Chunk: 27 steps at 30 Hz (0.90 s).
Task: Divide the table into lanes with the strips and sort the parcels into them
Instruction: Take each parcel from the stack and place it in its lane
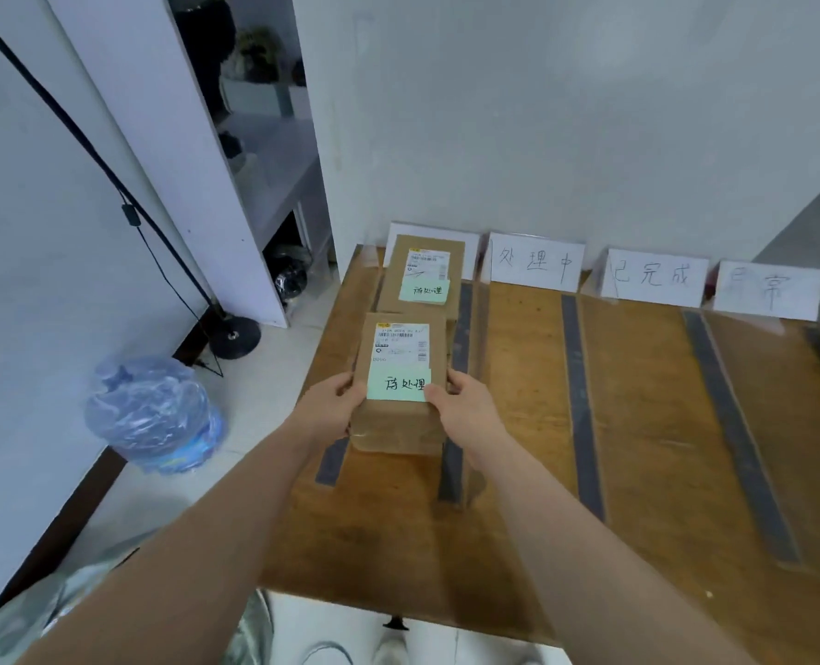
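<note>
Both hands, left hand and right hand, hold the parcel; set it down straight between the strips, not on them.

Light diffuse, cool, moderately bright; source unclear. Shadows soft: a faint one on the surface under the held parcel. Rightmost sign washed by glare (writing barely legible). Wide-angle bowing toward left edge. Overall slightly soft; shelf recess dim, blurred.
</note>
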Tool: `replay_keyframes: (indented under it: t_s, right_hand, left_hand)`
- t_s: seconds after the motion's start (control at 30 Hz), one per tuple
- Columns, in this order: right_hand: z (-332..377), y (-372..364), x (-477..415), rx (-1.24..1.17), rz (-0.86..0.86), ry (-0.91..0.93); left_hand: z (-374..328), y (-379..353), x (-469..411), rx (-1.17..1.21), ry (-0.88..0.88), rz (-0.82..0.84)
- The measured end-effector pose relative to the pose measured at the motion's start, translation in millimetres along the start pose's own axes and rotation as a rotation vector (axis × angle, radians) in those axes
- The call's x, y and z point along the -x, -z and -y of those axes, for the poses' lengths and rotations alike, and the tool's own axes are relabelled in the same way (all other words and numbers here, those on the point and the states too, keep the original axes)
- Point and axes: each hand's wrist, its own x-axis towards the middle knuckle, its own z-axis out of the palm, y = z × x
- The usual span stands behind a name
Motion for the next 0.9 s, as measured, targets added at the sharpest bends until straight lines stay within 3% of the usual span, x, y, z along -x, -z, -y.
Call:
replay_keyframes:
  t_s: [0.57, 0.9]
  right_hand:
    - [-36, -24, -28, -0.083, -0.096, -0.105]
    - [-26, -25, -22, 0.139, -0.134, -0.050]
  left_hand:
    - [36, -12, -42, -0.148, -0.066, 0.011]
    - [29, -15, -47, -0.329, -0.026, -0.081]
